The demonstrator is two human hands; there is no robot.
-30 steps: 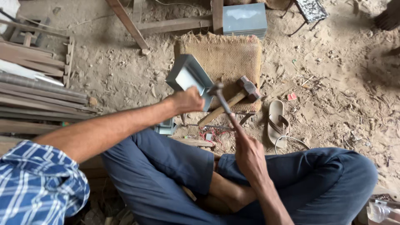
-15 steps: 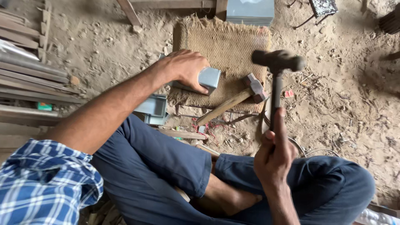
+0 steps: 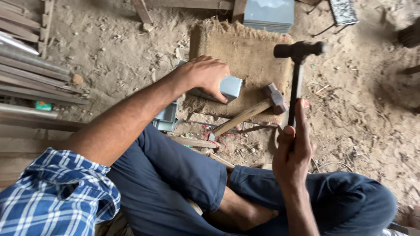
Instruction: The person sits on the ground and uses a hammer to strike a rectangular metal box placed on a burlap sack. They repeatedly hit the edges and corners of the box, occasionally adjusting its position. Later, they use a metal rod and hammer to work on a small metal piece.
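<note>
My left hand (image 3: pixel 204 75) presses down on a grey sheet-metal box piece (image 3: pixel 227 87) lying on a burlap mat (image 3: pixel 249 52). My right hand (image 3: pixel 294 148) grips the handle of a dark metal hammer (image 3: pixel 299 50), raised upright with its head above the mat's right edge. A second hammer (image 3: pixel 258 109) with a wooden handle lies on the mat between my two hands. I sit cross-legged in dark blue trousers and a blue checked shirt.
Another grey metal piece (image 3: pixel 165 117) rests by my left knee. A stack of grey sheets (image 3: pixel 267 14) lies beyond the mat. Long metal and wooden bars (image 3: pixel 30 78) are piled at left. Sandy ground with debris surrounds the mat.
The left hand laid the metal piece flat on the mat and now covers it. The right hand swung the dark hammer up from the mat to a raised position.
</note>
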